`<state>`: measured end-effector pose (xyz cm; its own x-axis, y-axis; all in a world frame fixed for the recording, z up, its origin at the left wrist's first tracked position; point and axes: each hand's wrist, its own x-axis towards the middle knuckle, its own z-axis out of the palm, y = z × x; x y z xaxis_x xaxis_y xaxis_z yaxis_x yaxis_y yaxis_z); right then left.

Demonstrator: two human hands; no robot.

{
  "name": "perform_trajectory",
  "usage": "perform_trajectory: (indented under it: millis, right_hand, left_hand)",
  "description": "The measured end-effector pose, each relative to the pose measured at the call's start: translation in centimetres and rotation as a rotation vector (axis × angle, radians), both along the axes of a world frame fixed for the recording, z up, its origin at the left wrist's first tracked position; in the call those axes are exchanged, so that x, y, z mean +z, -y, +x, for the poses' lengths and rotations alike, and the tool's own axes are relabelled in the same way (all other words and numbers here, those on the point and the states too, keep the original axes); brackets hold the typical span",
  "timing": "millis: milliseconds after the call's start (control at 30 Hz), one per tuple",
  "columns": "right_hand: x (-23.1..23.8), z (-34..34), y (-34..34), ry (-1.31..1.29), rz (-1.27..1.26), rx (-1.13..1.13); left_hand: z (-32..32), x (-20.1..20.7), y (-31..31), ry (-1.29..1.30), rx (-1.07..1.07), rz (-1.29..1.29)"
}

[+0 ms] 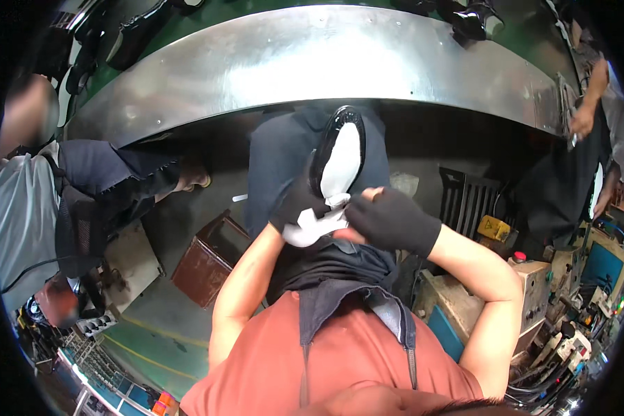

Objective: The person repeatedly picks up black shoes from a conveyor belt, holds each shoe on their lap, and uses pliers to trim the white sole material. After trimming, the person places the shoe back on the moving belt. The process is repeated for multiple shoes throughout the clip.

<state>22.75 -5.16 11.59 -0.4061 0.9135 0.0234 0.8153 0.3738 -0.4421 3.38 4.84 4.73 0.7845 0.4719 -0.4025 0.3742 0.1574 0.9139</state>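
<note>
Head view: 2 gloved hands work a black shoe (336,156); left hand (297,206) grips it, right hand (390,220) pinches white paper (317,223), seemingly stuffing it deeper next.

shoe: the shoe (340,156) lies sole up over the person's lap, its toe toward the bench (312,62)
left hand (298,208): at the shoe's heel, left of the right hand (392,220)
cloth (315,225): between the two hands, below the heel
bench: curves across behind the shoe
box (208,258): on the floor, left of the lap
co-worker (35,201): seated at far left
machine (534,291): right of the right forearm
</note>
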Motion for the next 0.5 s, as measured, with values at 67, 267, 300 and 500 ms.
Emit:
perform_trajectory:
  millis: [67, 267, 300, 500]
  right_hand:
    - [-1.3, -0.3, 0.3, -0.210, -0.011, 0.038]
    - [-5.8, 0.2, 7.4, -0.630, -0.608, -0.828]
    - [-6.9, -1.3, 8.5, -0.781, -0.653, -0.949]
    - [-8.7, -3.7, 8.2, -1.030, -0.549, -1.256]
  left_hand:
    - [0.2, -0.3, 0.2, 0.015, 0.069, -0.055]
    - [0.4, -1.1, -0.1, 0.119, 0.269, -0.204]
    - [-0.5, -1.7, 0.1, 0.225, 0.394, -0.302]
    - [-0.5, 4.7, -13.4, 0.577, 0.775, -0.633]
